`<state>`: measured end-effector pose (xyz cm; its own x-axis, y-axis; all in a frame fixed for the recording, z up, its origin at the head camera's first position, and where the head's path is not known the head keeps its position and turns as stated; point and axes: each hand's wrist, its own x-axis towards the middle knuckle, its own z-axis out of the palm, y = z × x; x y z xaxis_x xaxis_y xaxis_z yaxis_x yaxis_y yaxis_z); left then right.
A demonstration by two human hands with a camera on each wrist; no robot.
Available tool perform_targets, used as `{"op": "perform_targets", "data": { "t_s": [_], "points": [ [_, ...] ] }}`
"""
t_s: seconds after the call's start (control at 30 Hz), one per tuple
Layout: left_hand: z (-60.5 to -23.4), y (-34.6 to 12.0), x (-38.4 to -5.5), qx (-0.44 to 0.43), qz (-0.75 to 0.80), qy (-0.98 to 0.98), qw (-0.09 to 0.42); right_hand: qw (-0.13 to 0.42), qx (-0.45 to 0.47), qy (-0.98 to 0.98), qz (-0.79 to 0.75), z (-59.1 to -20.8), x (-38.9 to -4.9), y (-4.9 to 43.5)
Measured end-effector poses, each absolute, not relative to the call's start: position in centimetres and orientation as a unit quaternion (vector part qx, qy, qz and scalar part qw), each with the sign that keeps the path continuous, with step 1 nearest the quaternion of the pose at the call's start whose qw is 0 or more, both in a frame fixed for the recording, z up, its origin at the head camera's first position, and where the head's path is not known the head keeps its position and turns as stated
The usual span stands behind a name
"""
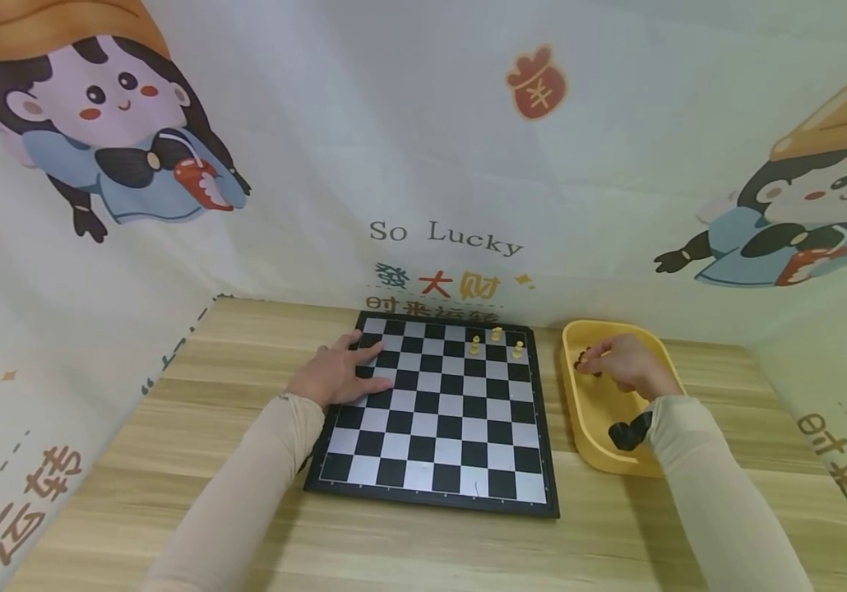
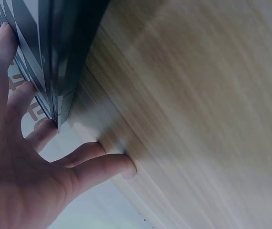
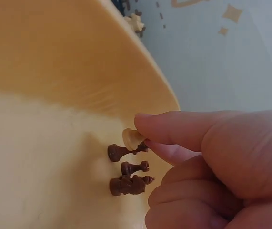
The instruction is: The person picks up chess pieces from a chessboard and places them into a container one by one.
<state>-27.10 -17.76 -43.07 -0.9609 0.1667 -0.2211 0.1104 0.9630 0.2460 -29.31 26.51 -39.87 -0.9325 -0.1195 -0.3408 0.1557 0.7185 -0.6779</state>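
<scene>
With fingers spread, my left hand (image 1: pixel 330 374) rests over the left edge of a black-and-white chessboard (image 1: pixel 438 404). In the left wrist view, some fingertips touch the board's side and others the wood tabletop. Over the yellow bin (image 1: pixel 577 419), my right hand (image 1: pixel 627 366) pinches a pale chess piece (image 3: pixel 132 138) between thumb and finger; its top is hidden by the fingertips. Just below it in the right wrist view, several dark brown chess pieces (image 3: pixel 135 168) lie close together on the bin floor. Three pale pieces stand near the board's far right corner, one a knight-like piece (image 1: pixel 496 334).
The bin stands on the wood table (image 1: pixel 409 547), a short gap to the right of the board. A printed cloth (image 1: pixel 616 205) hangs behind and at both sides. A black strap or band (image 1: pixel 631 431) shows at my right wrist, over the bin.
</scene>
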Motion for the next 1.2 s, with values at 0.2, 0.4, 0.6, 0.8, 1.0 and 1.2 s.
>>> {"op": "perform_targets", "data": {
  "t_s": [0.2,0.4,0.6,0.8,1.0,1.2],
  "points": [
    [-43.0,-18.0,-27.1,0.075,0.113,0.983,0.121,0.196,0.007,0.909,-0.367,-40.0,-29.7,26.3],
    [-43.0,-17.9,-27.2,0.072,0.110,0.984,0.118,0.197,0.006,0.912,-0.360,-40.1,-29.7,26.4],
    [-43.0,-17.9,-27.3,0.074,0.110,0.984,0.118,0.201,0.009,0.913,-0.356,-40.3,-29.5,26.5],
    [-43.2,-17.9,-27.3,0.075,0.105,0.984,0.121,0.180,0.007,0.916,-0.358,-40.6,-29.3,26.7],
    [-43.1,-17.8,-27.2,0.076,0.106,0.984,0.118,0.170,0.009,0.917,-0.361,-40.4,-29.3,26.8],
    [-43.3,-17.9,-27.4,0.074,0.111,0.984,0.121,0.153,0.017,0.921,-0.359,-39.5,-29.0,26.5]
  ]
}}
